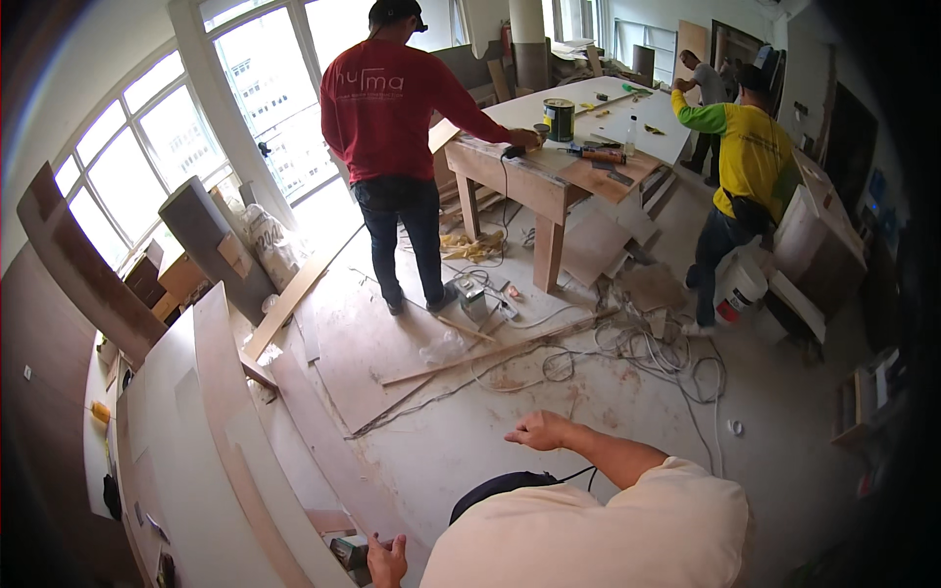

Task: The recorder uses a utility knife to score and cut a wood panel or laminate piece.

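My right hand [534, 430] is raised over the dusty floor [549, 392] in front of my torso, its fingers curled in and nothing visible in them. At the bottom, my left hand [386, 560] has thumb and forefinger apart, right beside a small dark-green and metal object [350, 552], too small to name. Long pale curved boards [176, 441] lie to my left. Below my torso a dark band and a black cord show, partly hidden by my cream shirt.
A worker in red [377, 118] reaches onto the wooden worktable [505, 176], which bears a can [559, 119]. A worker in yellow [745, 157] and another [708, 88] stand right. Tangled cables [667, 363], offcuts, a white bucket [740, 294] and leaning panels [211, 245] surround the floor space.
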Motion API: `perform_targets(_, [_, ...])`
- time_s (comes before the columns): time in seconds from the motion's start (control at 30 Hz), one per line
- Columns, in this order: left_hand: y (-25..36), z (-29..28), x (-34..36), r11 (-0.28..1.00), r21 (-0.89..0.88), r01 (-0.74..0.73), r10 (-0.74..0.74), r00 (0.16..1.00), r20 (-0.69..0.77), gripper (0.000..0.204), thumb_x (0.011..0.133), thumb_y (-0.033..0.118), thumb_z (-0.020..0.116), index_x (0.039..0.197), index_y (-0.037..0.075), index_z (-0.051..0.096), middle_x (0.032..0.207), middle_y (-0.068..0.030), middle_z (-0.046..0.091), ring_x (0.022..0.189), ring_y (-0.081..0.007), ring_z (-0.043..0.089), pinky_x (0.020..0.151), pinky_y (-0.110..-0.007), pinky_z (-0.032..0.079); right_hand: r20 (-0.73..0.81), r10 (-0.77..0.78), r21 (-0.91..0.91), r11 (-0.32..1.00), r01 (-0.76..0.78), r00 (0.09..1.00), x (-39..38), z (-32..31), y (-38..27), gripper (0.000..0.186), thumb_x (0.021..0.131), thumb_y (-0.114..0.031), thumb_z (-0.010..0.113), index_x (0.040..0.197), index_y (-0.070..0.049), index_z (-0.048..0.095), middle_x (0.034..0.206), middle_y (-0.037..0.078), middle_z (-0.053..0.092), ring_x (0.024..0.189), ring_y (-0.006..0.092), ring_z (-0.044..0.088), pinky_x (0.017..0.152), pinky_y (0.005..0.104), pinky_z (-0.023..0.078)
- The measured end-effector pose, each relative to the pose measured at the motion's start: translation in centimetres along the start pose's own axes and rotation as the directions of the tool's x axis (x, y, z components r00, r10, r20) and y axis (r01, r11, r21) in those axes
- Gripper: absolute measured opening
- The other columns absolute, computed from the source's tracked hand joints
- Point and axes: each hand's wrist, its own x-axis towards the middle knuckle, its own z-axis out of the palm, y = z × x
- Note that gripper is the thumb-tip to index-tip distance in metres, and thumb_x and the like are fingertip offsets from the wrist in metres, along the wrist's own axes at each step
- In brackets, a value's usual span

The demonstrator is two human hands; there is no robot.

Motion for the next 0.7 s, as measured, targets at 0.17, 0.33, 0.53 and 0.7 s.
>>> perform_targets(0.17, [-7.7,1.1,1.8,0.976,0.146,-0.159,0.134,0.976,0.169,0.067,0.090,0.044,0.066,0.142,0.007,0.047,0.121,-0.0256,0.065,0.113,-0.0397,0.062,0.097,-0.045,0.047,-0.155,0.063,-0.162,0.983,-0.088,0.986,0.0,4.6,3.0,0.039,0.085,-0.039,0.053,0.089,-0.006,0.073,0.096,0.020,0.070,0.090,0.0393,0.065,0.080,0.0455,0.052])
perform_targets(0.33, [-12.2,2.2,0.8,0.942,0.045,-0.333,0.335,0.916,-0.220,0.038,0.090,0.031,0.069,0.074,-0.003,0.072,0.059,-0.0146,0.067,0.060,-0.0248,0.067,0.063,-0.039,0.053,0.034,0.291,-0.464,0.852,-0.243,0.956,-1.9,13.2,18.4,0.035,0.079,-0.031,0.054,0.093,-0.005,0.074,0.099,0.019,0.071,0.094,0.0382,0.067,0.084,0.0465,0.053])
perform_targets(0.53, [-14.8,1.1,-1.7,0.938,-0.345,0.041,-0.030,0.999,0.037,0.034,0.090,0.024,0.065,0.071,-0.004,0.070,0.058,-0.0137,0.067,0.061,-0.0280,0.069,0.064,-0.036,0.056,-0.075,0.693,-0.324,0.664,-0.675,0.717,-9.9,17.4,23.0,0.026,0.079,-0.015,0.062,0.099,-0.007,0.075,0.107,0.023,0.069,0.100,0.0364,0.067,0.085,0.0427,0.053])
perform_targets(0.7, [-17.5,3.6,0.0,0.923,-0.216,-0.319,0.283,0.942,-0.183,0.026,0.089,0.017,0.064,0.082,-0.007,0.070,0.067,-0.0153,0.070,0.062,-0.0221,0.070,0.063,-0.035,0.056,0.170,0.484,-0.642,0.715,-0.276,0.859,-8.3,17.3,19.5,0.025,0.080,-0.013,0.061,0.101,-0.007,0.074,0.108,0.020,0.069,0.101,0.0362,0.066,0.088,0.0421,0.052])
